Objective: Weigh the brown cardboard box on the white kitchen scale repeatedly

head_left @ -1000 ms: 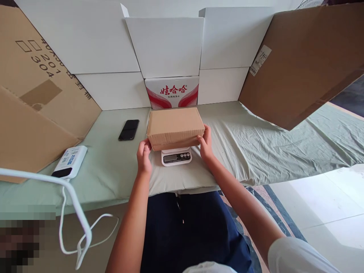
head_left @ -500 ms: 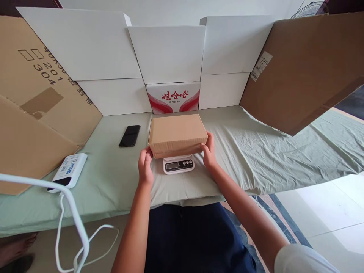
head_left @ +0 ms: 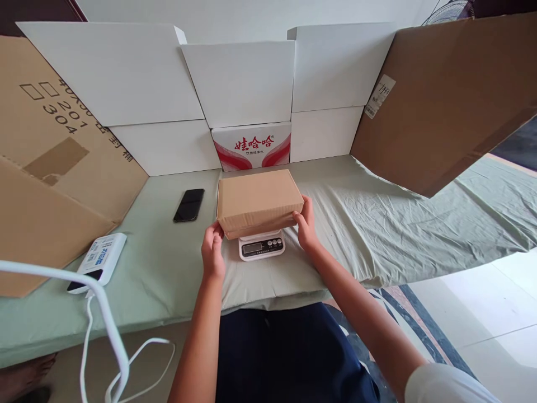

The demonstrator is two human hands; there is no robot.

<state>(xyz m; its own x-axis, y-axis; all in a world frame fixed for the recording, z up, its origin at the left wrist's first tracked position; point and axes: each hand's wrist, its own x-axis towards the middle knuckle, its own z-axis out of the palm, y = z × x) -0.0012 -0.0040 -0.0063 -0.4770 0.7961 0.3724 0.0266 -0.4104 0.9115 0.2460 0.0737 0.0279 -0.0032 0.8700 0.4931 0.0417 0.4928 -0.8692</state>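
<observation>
A closed brown cardboard box (head_left: 257, 200) rests on top of a small white digital scale (head_left: 261, 246), whose display and buttons stick out below the box's near edge. My left hand (head_left: 212, 251) grips the box's near left corner. My right hand (head_left: 306, 223) grips its right end. Both hands hold the box from the sides.
A black phone (head_left: 189, 205) lies left of the box on the pale green sheet (head_left: 398, 224). A white power bank (head_left: 98, 261) with a white cable (head_left: 100, 313) sits at the left. White boxes (head_left: 239, 78), a red-printed carton (head_left: 250, 146) and brown cardboard sheets (head_left: 440, 95) wall the back and sides.
The box and both hands stay on the scale. The view has shifted slightly; my hands keep their hold on the box's ends.
</observation>
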